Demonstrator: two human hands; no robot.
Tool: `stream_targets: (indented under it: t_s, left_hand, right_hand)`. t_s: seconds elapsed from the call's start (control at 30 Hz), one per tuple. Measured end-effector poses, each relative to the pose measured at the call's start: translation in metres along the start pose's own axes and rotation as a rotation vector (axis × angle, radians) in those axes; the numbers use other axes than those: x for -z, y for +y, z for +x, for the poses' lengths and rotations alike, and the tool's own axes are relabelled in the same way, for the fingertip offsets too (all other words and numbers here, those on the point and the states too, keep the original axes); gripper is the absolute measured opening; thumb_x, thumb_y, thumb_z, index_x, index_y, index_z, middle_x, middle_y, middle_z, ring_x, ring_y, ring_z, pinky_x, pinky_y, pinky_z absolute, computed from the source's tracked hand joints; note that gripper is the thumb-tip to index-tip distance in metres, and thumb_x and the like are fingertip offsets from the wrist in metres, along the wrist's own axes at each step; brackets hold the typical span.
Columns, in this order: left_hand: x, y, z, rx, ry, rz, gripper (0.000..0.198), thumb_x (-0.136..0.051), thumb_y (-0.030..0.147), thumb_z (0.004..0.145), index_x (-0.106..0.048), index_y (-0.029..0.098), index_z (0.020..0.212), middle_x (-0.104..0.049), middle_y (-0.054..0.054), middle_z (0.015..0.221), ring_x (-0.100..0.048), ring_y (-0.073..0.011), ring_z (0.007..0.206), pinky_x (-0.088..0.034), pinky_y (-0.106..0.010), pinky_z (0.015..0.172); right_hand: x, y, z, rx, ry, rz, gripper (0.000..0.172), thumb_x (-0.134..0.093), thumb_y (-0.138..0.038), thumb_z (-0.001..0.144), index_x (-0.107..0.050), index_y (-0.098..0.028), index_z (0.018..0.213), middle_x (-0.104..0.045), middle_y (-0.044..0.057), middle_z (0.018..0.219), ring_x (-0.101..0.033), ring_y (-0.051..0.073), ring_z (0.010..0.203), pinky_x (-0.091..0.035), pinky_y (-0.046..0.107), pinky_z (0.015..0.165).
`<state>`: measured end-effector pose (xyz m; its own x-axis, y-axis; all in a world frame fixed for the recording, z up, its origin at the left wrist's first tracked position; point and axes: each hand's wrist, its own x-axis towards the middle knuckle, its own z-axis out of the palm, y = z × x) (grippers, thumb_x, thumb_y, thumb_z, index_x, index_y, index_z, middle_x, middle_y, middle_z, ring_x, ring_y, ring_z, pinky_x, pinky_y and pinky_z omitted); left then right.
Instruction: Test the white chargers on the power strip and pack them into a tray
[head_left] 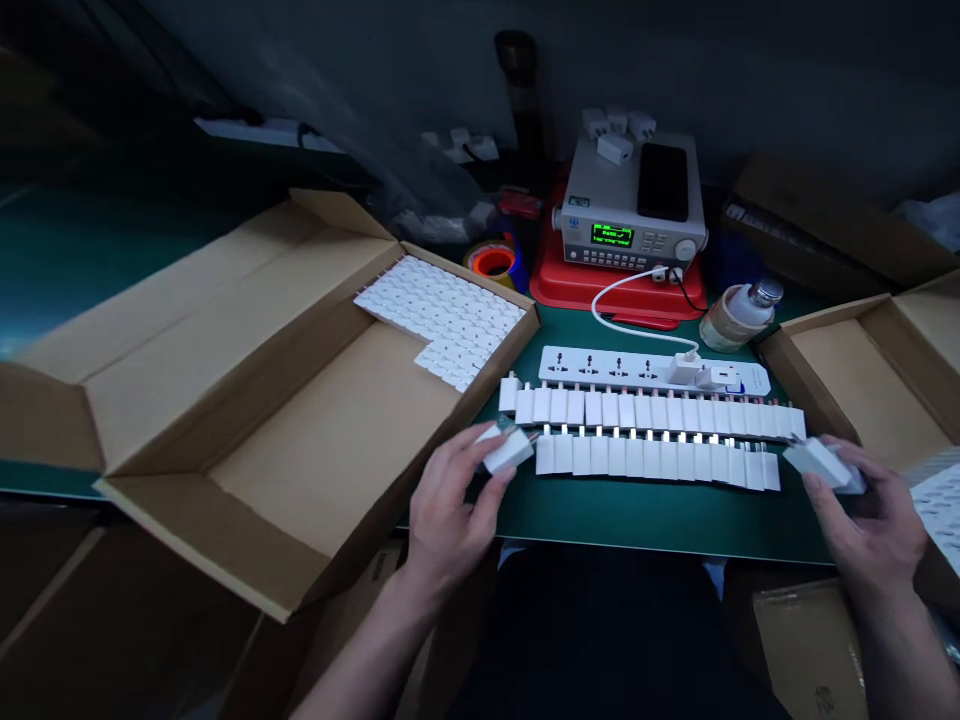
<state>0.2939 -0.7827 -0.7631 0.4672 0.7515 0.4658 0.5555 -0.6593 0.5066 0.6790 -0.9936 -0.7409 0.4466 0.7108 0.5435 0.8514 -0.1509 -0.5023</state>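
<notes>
My left hand (450, 500) grips a white USB wall charger (508, 450) at the left end of two rows of white chargers. My right hand (862, 510) holds a second white charger (823, 466) past the right end of those rows. The far row (652, 410) and near row (658, 457) stand side by side on a green work mat (645, 525), prongs facing each other. Just behind them lies a white power strip (652, 370) with a charger plugged in at its right end.
An electronic tester (630, 205) with a green display sits on a red tray (547, 285), a phone on top. A cardboard box (247, 380) holding packed white chargers (439, 320) lies open at left, another box (862, 370) at right. A tape roll (491, 262) and bottle (739, 315) stand behind.
</notes>
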Motion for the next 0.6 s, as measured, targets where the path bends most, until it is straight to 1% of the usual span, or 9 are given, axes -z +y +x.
stream_targets:
  t_s: [0.03, 0.1, 0.13, 0.2, 0.3, 0.37, 0.43, 0.5, 0.6]
  left_hand:
    - [0.0, 0.001, 0.016, -0.043, -0.002, 0.022, 0.028, -0.06, 0.021, 0.098, -0.06, 0.022, 0.127, -0.065, -0.012, 0.129, -0.065, -0.0264, 0.117, -0.056, -0.044, 0.097]
    - [-0.005, 0.005, 0.054, -0.134, -0.066, 0.117, 0.028, -0.059, 0.02, 0.098, -0.063, 0.02, 0.125, -0.065, -0.014, 0.129, -0.064, -0.0281, 0.116, -0.056, -0.044, 0.094]
    - [-0.009, 0.008, 0.074, -0.17, -0.132, 0.187, 0.027, -0.058, 0.019, 0.097, -0.065, 0.019, 0.123, -0.065, -0.014, 0.129, -0.063, -0.0294, 0.115, -0.056, -0.045, 0.092]
    - [-0.018, 0.017, 0.113, -0.225, -0.314, 0.33, 0.027, -0.058, 0.015, 0.094, -0.069, 0.019, 0.119, -0.065, -0.015, 0.127, -0.062, -0.0317, 0.112, -0.055, -0.045, 0.088]
    - [-0.029, 0.032, 0.158, -0.305, -0.57, 0.456, 0.031, -0.058, 0.008, 0.089, -0.073, 0.019, 0.115, -0.067, -0.013, 0.119, -0.061, -0.0316, 0.109, -0.054, -0.04, 0.081]
    - [-0.033, 0.041, 0.178, -0.373, -0.676, 0.46, 0.031, -0.059, 0.006, 0.087, -0.074, 0.018, 0.111, -0.068, -0.012, 0.113, -0.061, -0.0306, 0.109, -0.053, -0.038, 0.081]
    - [-0.036, 0.047, 0.191, -0.422, -0.74, 0.442, 0.027, -0.062, 0.006, 0.084, -0.076, 0.015, 0.105, -0.07, -0.013, 0.111, -0.062, -0.0305, 0.11, -0.053, -0.038, 0.087]
    - [-0.039, 0.05, 0.199, -0.426, -0.781, 0.427, 0.022, -0.065, 0.007, 0.081, -0.076, 0.012, 0.099, -0.071, -0.014, 0.11, -0.063, -0.0301, 0.11, -0.052, -0.038, 0.091]
    - [-0.04, 0.048, 0.202, -0.373, -0.787, 0.402, 0.023, -0.067, 0.01, 0.081, -0.074, 0.011, 0.104, -0.073, -0.015, 0.109, -0.066, -0.0291, 0.106, -0.052, -0.038, 0.089]
  right_hand:
    - [-0.008, -0.014, 0.014, 0.079, -0.031, 0.048, 0.046, -0.077, -0.026, 0.086, -0.064, -0.026, 0.13, -0.067, 0.012, 0.128, -0.067, 0.032, 0.114, -0.058, 0.052, 0.094]
    - [-0.032, -0.043, 0.043, 0.312, -0.163, 0.059, 0.042, -0.077, -0.024, 0.086, -0.066, -0.025, 0.127, -0.067, 0.013, 0.127, -0.067, 0.03, 0.113, -0.059, 0.047, 0.09]
    - [-0.048, -0.057, 0.057, 0.403, -0.225, 0.044, 0.038, -0.073, -0.022, 0.089, -0.066, -0.023, 0.127, -0.066, 0.014, 0.127, -0.066, 0.03, 0.115, -0.06, 0.045, 0.088]
    - [-0.08, -0.081, 0.081, 0.528, -0.312, -0.06, 0.027, -0.063, -0.019, 0.095, -0.068, -0.018, 0.122, -0.065, 0.019, 0.127, -0.064, 0.03, 0.116, -0.059, 0.043, 0.084]
    - [-0.121, -0.109, 0.113, 0.572, -0.507, -0.314, 0.029, -0.052, -0.01, 0.095, -0.07, -0.012, 0.117, -0.066, 0.022, 0.118, -0.061, 0.033, 0.114, -0.054, 0.043, 0.086]
    - [-0.137, -0.124, 0.132, 0.581, -0.676, -0.423, 0.03, -0.05, -0.004, 0.091, -0.071, -0.013, 0.112, -0.067, 0.019, 0.109, -0.063, 0.03, 0.107, -0.051, 0.039, 0.081]
    - [-0.146, -0.138, 0.148, 0.583, -0.812, -0.469, 0.03, -0.051, -0.001, 0.087, -0.072, -0.015, 0.102, -0.068, 0.015, 0.104, -0.065, 0.026, 0.095, -0.048, 0.034, 0.072]
    - [-0.151, -0.146, 0.159, 0.562, -0.878, -0.487, 0.027, -0.054, 0.0, 0.084, -0.071, -0.017, 0.097, -0.069, 0.012, 0.099, -0.064, 0.023, 0.085, -0.044, 0.032, 0.066]
    - [-0.152, -0.145, 0.164, 0.524, -0.845, -0.511, 0.015, -0.063, -0.008, 0.084, -0.069, -0.017, 0.094, -0.07, 0.011, 0.093, -0.064, 0.022, 0.078, -0.044, 0.031, 0.062]
